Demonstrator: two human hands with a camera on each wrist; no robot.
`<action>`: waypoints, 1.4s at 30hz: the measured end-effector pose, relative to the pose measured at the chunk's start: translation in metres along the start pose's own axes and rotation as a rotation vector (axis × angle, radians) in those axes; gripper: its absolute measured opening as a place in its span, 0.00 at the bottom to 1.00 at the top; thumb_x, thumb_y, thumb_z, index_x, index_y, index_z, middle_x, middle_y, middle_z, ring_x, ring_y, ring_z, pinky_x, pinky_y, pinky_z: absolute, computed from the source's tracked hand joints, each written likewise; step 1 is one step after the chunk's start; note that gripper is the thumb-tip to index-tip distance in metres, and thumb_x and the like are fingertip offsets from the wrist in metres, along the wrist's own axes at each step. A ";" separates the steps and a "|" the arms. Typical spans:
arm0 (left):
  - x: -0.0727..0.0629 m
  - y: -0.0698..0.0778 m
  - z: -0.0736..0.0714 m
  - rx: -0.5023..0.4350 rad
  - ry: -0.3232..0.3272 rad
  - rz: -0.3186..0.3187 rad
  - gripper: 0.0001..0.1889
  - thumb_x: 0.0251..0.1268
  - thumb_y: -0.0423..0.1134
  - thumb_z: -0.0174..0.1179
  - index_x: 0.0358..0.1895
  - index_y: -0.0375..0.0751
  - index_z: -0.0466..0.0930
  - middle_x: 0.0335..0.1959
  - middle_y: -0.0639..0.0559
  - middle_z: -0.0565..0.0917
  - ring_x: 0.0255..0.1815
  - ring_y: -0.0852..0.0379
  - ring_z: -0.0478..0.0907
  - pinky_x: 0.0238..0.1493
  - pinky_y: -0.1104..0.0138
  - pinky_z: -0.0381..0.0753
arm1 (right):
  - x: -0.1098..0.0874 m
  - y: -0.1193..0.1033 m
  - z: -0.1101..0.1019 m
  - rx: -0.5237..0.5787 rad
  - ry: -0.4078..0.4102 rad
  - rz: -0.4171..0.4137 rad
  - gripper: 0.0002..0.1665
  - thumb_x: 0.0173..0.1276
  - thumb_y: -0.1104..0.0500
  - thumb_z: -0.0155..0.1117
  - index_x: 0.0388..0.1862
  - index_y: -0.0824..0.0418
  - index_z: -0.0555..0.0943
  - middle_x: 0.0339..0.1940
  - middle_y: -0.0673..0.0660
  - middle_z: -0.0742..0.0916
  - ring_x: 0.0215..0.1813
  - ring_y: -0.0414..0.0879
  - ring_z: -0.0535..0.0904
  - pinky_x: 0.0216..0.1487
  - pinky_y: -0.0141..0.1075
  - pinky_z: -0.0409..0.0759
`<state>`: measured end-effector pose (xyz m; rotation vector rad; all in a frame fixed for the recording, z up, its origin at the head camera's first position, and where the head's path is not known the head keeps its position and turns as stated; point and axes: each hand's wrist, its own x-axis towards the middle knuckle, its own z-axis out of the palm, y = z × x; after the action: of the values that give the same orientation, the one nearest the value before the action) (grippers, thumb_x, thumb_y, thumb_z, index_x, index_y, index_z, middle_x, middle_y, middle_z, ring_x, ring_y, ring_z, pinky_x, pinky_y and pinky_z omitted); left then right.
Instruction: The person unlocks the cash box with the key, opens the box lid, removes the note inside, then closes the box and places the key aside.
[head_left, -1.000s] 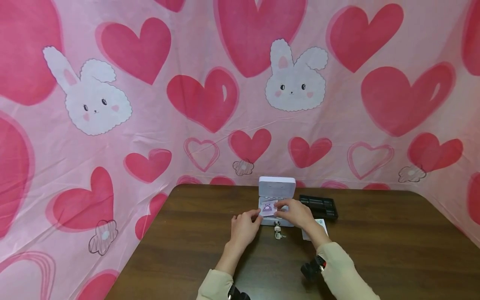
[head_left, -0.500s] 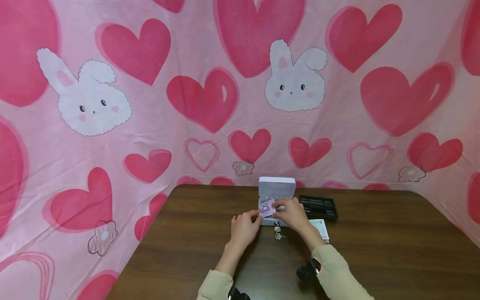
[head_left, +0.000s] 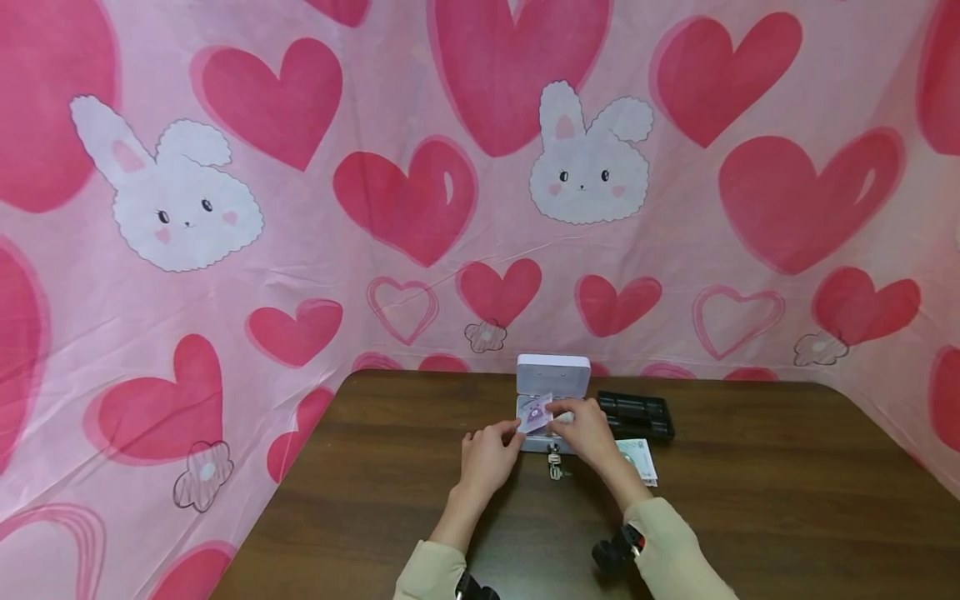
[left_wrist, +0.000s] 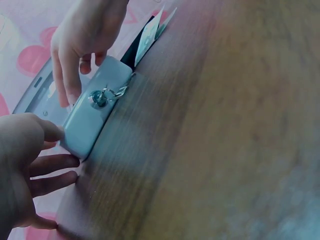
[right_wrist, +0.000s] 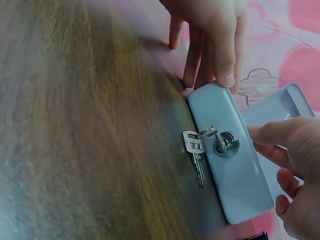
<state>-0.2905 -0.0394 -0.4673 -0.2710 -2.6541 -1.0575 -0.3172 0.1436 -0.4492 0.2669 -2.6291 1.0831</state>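
A small grey-white cash box (head_left: 553, 444) stands on the table with its lid (head_left: 553, 375) raised at the back. My left hand (head_left: 487, 457) holds its left end, thumb at the rim and fingers against the outer side in the right wrist view. Over the box's inside, my right hand (head_left: 585, 429) pinches a purple banknote (head_left: 534, 413) at its right edge; the note is tilted. The wrist views hide most of this note. A key (right_wrist: 227, 143) sits in the front lock, and a second key (right_wrist: 195, 150) hangs from its ring.
Right of the box lies a black compartment tray (head_left: 636, 415). Pale green banknotes (head_left: 639, 460) lie in front of it, partly behind the right forearm. The brown wooden table (head_left: 787, 483) ends at a pink curtain (head_left: 675, 250) with hearts and rabbits.
The purple banknote has turned from nearly level to slanted, and my right hand has shifted slightly left. More of the green banknotes shows. My left hand stays in place.
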 end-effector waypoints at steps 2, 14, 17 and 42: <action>0.000 0.000 0.000 0.002 0.003 0.001 0.15 0.67 0.44 0.63 0.53 0.47 0.87 0.48 0.49 0.89 0.53 0.45 0.85 0.65 0.32 0.60 | -0.001 0.001 -0.001 0.024 0.020 0.008 0.15 0.56 0.62 0.73 0.44 0.61 0.89 0.42 0.60 0.90 0.44 0.55 0.75 0.44 0.44 0.71; 0.001 0.001 0.001 0.012 0.016 -0.001 0.14 0.67 0.45 0.63 0.53 0.48 0.87 0.48 0.50 0.89 0.53 0.46 0.85 0.65 0.33 0.61 | -0.007 0.006 -0.005 0.092 0.053 0.004 0.17 0.60 0.62 0.72 0.49 0.61 0.88 0.45 0.60 0.90 0.42 0.52 0.76 0.45 0.41 0.74; 0.000 0.000 0.001 0.005 0.014 -0.002 0.14 0.67 0.45 0.63 0.53 0.47 0.87 0.48 0.50 0.89 0.53 0.46 0.85 0.65 0.32 0.60 | -0.009 0.006 -0.005 0.092 0.085 -0.022 0.17 0.59 0.62 0.73 0.49 0.61 0.88 0.44 0.60 0.90 0.42 0.53 0.77 0.45 0.41 0.74; 0.000 -0.002 0.003 -0.021 -0.007 -0.016 0.15 0.68 0.44 0.62 0.55 0.46 0.86 0.49 0.49 0.89 0.55 0.46 0.84 0.67 0.31 0.57 | -0.031 0.006 -0.049 0.081 0.090 -0.013 0.19 0.62 0.60 0.73 0.53 0.59 0.86 0.42 0.60 0.87 0.38 0.48 0.74 0.37 0.33 0.71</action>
<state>-0.2919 -0.0391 -0.4704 -0.2583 -2.6575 -1.0913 -0.2799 0.1843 -0.4301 0.2456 -2.5050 1.1709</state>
